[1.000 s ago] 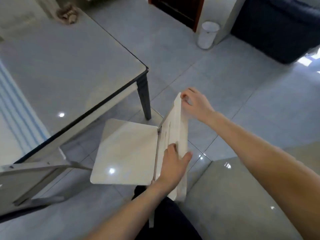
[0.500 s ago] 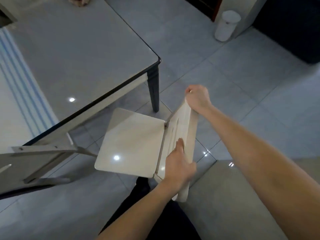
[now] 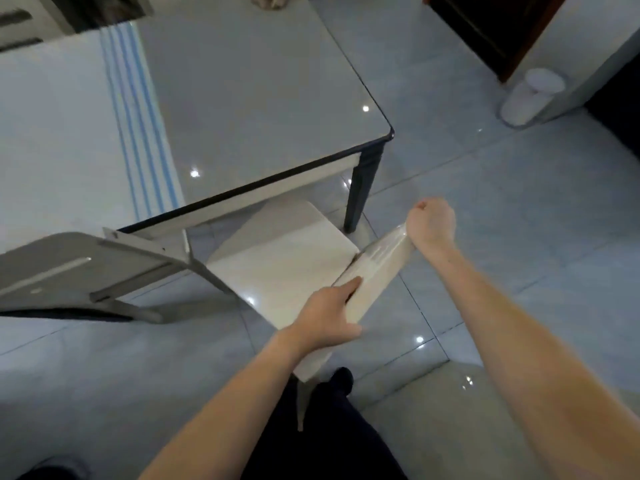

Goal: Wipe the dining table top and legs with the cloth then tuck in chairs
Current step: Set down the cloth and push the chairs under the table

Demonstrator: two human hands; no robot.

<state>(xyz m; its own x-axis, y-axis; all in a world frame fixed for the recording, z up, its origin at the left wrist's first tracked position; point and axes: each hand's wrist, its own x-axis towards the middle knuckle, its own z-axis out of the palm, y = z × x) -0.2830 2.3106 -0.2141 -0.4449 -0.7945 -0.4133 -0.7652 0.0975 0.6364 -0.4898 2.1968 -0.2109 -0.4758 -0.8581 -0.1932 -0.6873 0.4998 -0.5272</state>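
Now left hand (image 3: 327, 315) and right hand (image 3: 431, 223) fingers (image 3: 423, 206) clasp the chair back (image 3: 375, 270).

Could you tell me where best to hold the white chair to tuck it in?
Grip the backrest along its top edge, from behind, near each end, as the left hand and right hand do: the seat already points under the table.

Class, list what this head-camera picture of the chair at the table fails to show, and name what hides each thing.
Head view only.
1. Crumpled item on the table top, perhaps the cloth: cut off by the top edge.
2. Chair seat: front hidden under the table top.
3. Chair backrest: upper end blurred.
4. Right hand: fingertips of its grip hidden behind the backrest.
5. Second chair: cut off by the left edge.
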